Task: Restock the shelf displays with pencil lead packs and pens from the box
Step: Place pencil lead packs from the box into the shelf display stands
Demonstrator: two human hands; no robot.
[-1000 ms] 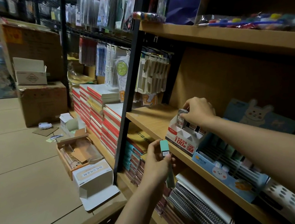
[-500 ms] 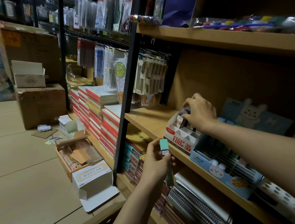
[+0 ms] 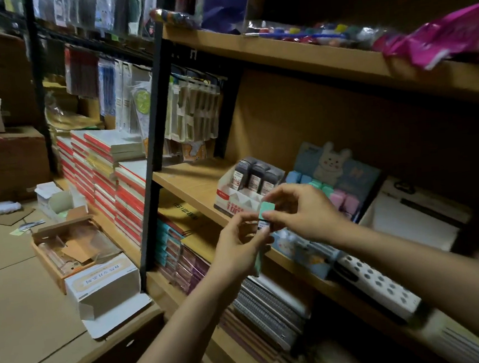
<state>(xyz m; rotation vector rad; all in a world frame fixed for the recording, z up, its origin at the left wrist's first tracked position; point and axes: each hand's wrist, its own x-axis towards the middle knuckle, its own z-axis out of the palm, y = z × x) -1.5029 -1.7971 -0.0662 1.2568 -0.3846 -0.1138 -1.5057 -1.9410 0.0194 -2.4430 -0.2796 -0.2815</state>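
Observation:
A green pencil lead pack [image 3: 266,211] stands upright between both hands in front of the middle shelf. My left hand [image 3: 238,251] grips its lower part from below. My right hand [image 3: 302,213] pinches its green cap from the right. Behind them a white and red display box [image 3: 228,202] holds three dark lead packs [image 3: 256,175] in its back row. To its right a blue rabbit display [image 3: 332,167] holds blue, green and pink lead packs [image 3: 340,200]. On the floor an open wooden box [image 3: 70,248] holds clear packets.
A white carton [image 3: 102,283] lies open on the floor beside the black shelf post [image 3: 154,148]. Stacked red and white notebooks [image 3: 102,179] fill the left bay. Spiral notebooks [image 3: 270,314] sit on the lower shelf. A dotted white box [image 3: 378,288] stands right of the rabbit display.
My right hand has left the dark packs in the white and red display and come down to the green pack. My left hand has lifted the pack slightly toward it.

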